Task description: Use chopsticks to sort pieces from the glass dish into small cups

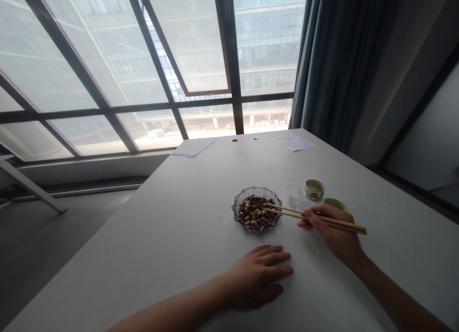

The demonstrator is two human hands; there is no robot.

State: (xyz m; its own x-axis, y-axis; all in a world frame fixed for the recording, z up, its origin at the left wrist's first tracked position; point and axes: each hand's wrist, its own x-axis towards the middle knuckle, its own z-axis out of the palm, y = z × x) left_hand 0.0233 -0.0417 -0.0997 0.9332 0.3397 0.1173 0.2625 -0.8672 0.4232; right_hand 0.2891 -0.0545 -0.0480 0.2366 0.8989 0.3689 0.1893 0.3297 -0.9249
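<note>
A faceted glass dish (pixel 234 207) sits mid-table, heaped with roasted pistachios in their shells (pixel 255 211) and dark pieces among them. My right hand (pixel 332 227) is shut on a pair of wooden chopsticks (pixel 287 209), whose tips rest over the nuts in the dish. They do not visibly pinch any one nut. My left hand (pixel 258 277) lies flat on the white table (pixel 161 236) just in front of the dish, fingers slightly apart, holding nothing.
Behind my right hand stand a cream cup with a dark logo (pixel 314 189), a second cream cup (pixel 336 204) and a clear plastic cup (pixel 296 195). Papers lie at the far edge (pixel 193 147). A large window (pixel 107 74) lies beyond.
</note>
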